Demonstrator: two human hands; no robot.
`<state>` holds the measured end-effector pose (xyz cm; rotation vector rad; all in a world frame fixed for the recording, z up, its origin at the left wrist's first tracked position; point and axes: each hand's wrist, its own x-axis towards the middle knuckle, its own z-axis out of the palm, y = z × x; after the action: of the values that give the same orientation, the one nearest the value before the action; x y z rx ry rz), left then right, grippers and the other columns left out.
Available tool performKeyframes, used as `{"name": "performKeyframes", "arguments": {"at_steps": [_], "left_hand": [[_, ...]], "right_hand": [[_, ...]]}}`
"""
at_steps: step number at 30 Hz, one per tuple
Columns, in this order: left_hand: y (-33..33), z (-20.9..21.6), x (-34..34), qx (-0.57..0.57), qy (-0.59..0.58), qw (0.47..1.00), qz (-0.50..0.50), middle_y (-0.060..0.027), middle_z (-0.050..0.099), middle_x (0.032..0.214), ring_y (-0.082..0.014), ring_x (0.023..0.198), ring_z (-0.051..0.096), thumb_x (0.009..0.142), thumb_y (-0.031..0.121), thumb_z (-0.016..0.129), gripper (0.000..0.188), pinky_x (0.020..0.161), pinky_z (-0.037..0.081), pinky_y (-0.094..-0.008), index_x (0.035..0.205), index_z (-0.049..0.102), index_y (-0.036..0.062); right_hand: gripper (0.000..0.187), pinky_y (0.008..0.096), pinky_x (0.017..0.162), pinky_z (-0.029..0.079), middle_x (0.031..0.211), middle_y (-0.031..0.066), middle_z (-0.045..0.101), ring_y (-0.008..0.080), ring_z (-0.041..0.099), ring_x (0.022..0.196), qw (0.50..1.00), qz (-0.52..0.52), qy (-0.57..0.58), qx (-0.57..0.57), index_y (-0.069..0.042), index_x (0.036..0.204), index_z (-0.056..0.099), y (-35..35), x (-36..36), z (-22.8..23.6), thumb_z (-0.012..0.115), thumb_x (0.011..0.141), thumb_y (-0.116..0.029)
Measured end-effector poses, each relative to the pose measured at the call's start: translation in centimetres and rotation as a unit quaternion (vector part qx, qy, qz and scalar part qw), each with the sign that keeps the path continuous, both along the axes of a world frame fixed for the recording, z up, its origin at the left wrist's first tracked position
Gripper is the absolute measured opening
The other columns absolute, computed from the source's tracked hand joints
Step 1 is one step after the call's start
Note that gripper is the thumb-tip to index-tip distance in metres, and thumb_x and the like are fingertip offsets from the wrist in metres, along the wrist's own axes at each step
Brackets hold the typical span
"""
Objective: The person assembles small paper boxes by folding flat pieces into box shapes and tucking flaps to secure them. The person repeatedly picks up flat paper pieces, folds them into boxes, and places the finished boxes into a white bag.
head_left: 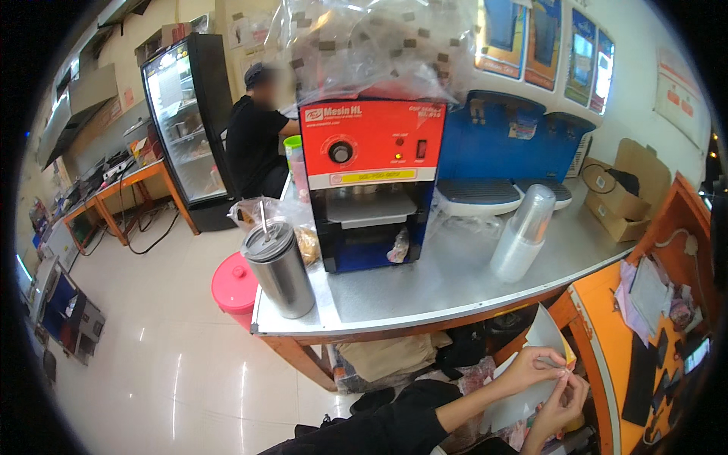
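We're holding white paper sheet point(547, 334) low at frame's bottom right, below counter edge point(425, 315). Left hand point(531, 366) pinching sheet's lower part, fingers pressed tight on it. Right hand point(563, 402) meeting it from below, fingertips closing on same spot. Steel tumbler point(279, 267) w/ straw, red-blue sealing machine point(371, 178), stack of clear cups point(523, 233) sitting on counter, well apart from hands.

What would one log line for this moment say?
left hand: pinching paper sheet | right hand: pinching same sheet | nearby: counter, steel tumbler, cup stack, red sealing machine
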<state>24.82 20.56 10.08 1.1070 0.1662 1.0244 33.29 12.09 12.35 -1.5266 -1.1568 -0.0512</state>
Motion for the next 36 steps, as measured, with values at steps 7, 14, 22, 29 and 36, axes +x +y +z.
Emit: {"name": "performKeyframes", "arguments": {"at_steps": [7, 14, 22, 29, 36], "left_hand": [[0.1, -0.7, 1.1, -0.042, -0.002, 0.997, 0.069, -0.0064, 0.058, 0.1, -0.0119, 0.089, 0.059, 0.084, 0.01, 0.064, 0.016, 0.078, 0.049, -0.0239, 0.092, 0.06, -0.0032], [0.7, 0.2, 0.0, 0.007, -0.012, 0.995, 0.097, -0.0018, 0.06, 0.086, -0.007, 0.082, 0.057, 0.088, 0.011, 0.06, 0.011, 0.075, 0.045, -0.0223, 0.09, 0.057, -0.0001], [2.2, -0.2, -1.6, 0.011, -0.096, 0.995, 0.027, 0.0021, 0.049, 0.093, -0.0037, 0.094, 0.047, 0.095, 0.016, 0.048, 0.013, 0.083, 0.037, -0.019, 0.103, 0.048, 0.0056], [1.9, 0.2, -2.1, 0.075, 0.08, 0.946, 0.305, -0.0057, 0.053, 0.1, -0.0145, 0.098, 0.049, 0.092, 0.024, 0.053, 0.027, 0.088, 0.037, -0.0291, 0.109, 0.049, 0.0048], [0.5, 1.7, -2.5, 0.239, 0.265, 0.814, 0.459, -0.0123, 0.054, 0.112, -0.0286, 0.111, 0.045, 0.086, 0.034, 0.058, 0.043, 0.095, 0.03, -0.0415, 0.121, 0.05, 0.0097]], "right_hand": [[0.04, 0.0379, 0.091, 0.04, 0.125, 0.0172, 0.044, 0.0306, 0.047, 0.115, 0.976, -0.035, -0.207, -0.051, 0.001, 0.129, 0.045, 0.5, -2.8, -2.2, 0.047, 0.09, -0.008], [0.032, 0.0385, 0.094, 0.038, 0.124, 0.0167, 0.046, 0.03, 0.047, 0.114, 0.985, -0.029, -0.154, -0.073, 0.002, 0.12, 0.052, 0.4, 1.7, -0.4, 0.047, 0.094, -0.015], [0.047, 0.0356, 0.089, 0.041, 0.12, 0.0141, 0.048, 0.0223, 0.049, 0.108, 0.955, -0.009, 0.297, 0.006, -0.002, 0.129, 0.04, 1.3, 6.4, -0.9, 0.039, 0.097, -0.036], [0.03, 0.029, 0.083, 0.042, 0.106, 0.0104, 0.055, 0.0172, 0.053, 0.097, 0.986, 0.038, 0.158, 0.033, 0.001, 0.116, 0.048, 0.4, 5.4, -1.0, 0.049, 0.095, -0.02], [0.017, 0.0357, 0.083, 0.043, 0.091, 0.0133, 0.063, 0.026, 0.059, 0.087, 0.995, 0.054, -0.084, -0.003, 0.002, 0.099, 0.06, -0.1, 0.6, -0.4, 0.058, 0.086, -0.008]]}}
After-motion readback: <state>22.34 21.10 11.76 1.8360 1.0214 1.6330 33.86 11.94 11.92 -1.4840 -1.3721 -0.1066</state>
